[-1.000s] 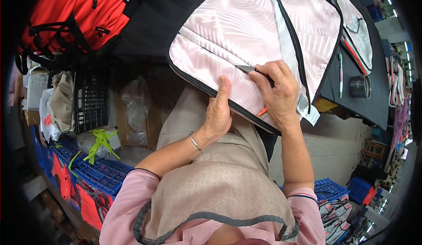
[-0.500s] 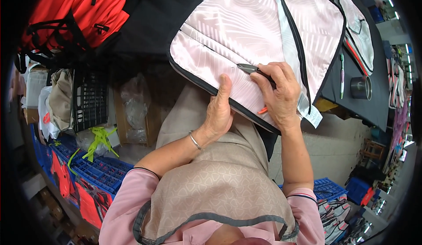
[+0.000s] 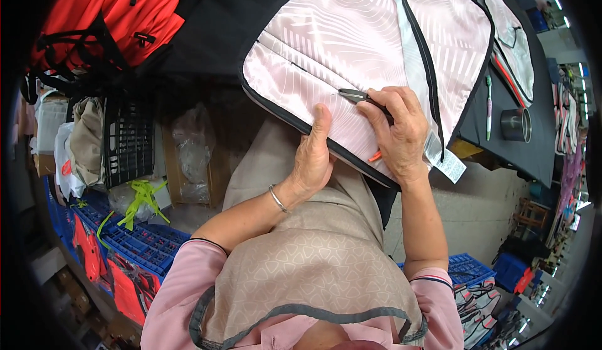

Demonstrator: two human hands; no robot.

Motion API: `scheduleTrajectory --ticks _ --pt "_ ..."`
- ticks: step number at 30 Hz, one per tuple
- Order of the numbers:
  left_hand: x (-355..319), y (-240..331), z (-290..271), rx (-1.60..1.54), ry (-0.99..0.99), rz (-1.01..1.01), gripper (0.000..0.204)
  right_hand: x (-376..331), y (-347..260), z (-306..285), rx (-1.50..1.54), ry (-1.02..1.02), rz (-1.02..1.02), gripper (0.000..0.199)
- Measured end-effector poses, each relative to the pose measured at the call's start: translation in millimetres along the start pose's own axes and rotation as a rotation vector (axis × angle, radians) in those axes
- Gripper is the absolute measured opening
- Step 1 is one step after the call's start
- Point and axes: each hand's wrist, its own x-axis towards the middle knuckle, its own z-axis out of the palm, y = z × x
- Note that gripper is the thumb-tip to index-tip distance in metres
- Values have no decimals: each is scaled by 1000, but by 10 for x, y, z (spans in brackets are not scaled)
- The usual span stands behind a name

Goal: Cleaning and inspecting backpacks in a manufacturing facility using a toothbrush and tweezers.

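Observation:
A pale pink patterned bag panel with black-bound edges lies partly on the black table and hangs over its near edge toward my lap. My left hand grips its near edge, thumb on top and the other fingers hidden underneath. In my right hand is a pair of thread snips, with the dark blades pointing left over a seam line in the cloth. An orange tip shows below my right fingers. A black zipper crosses the panel, and a white label sticks out beside my right wrist.
Right on the table are a toothbrush, a dark metal cup and another pale piece. Red bags pile up far left. Below them stand a black crate and blue crates.
Both hands and the snips stay almost in place. The white label at the panel's edge has shifted slightly to the right.

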Motion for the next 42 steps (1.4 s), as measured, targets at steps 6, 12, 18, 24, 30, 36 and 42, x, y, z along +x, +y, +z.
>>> scheduleTrajectory --ticks 6,12,18,24,30,36,42 --pt "-4 4 -5 -3 -13 -12 83 7 3 -5 20 -19 14 22" --pt "-6 2 -6 -11 -14 -11 80 26 -20 13 0 -10 0 22" --pt "-17 15 -3 -43 -10 -10 78 17 -5 17 -1 -14 4 19" --pt "-189 234 -191 16 -11 -127 60 -32 199 -57 463 -25 571 18" --pt "-251 614 -486 205 173 254 40 -71 193 44 496 -34 580 19" --pt "48 588 -210 284 220 158 47 -85 168 85 515 -53 566 22" --pt "56 553 -189 122 70 104 57 -185 128 44 546 -28 552 23"
